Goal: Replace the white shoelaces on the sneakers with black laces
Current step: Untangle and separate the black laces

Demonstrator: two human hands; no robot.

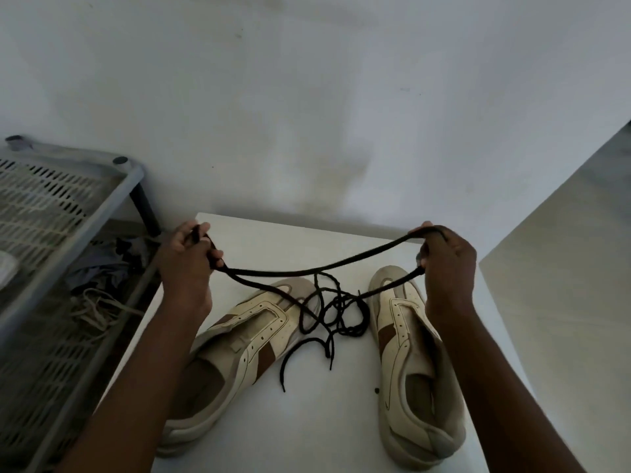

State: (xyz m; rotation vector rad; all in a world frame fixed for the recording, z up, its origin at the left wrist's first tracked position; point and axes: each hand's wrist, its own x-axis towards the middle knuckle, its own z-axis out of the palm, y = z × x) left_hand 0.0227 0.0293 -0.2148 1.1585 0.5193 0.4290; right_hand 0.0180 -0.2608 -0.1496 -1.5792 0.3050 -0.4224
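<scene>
Holding a black lace (307, 271) stretched above the tabletop (341, 421), you had your left hand (186, 257) and your right hand (447, 257) each in a closed grip, pinching the cord. It sagged between them. More of it dropped into a black tangle (341, 312) lying between the unlaced left sneaker (246, 336) and right sneaker (409, 353). Pale laces (99, 310) lay on the grey rack (51, 199) at your left.

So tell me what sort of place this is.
Likely a plain room in a home: bare white wall, small white table, grey plastic rack with crumpled cloth on its lower shelf.
</scene>
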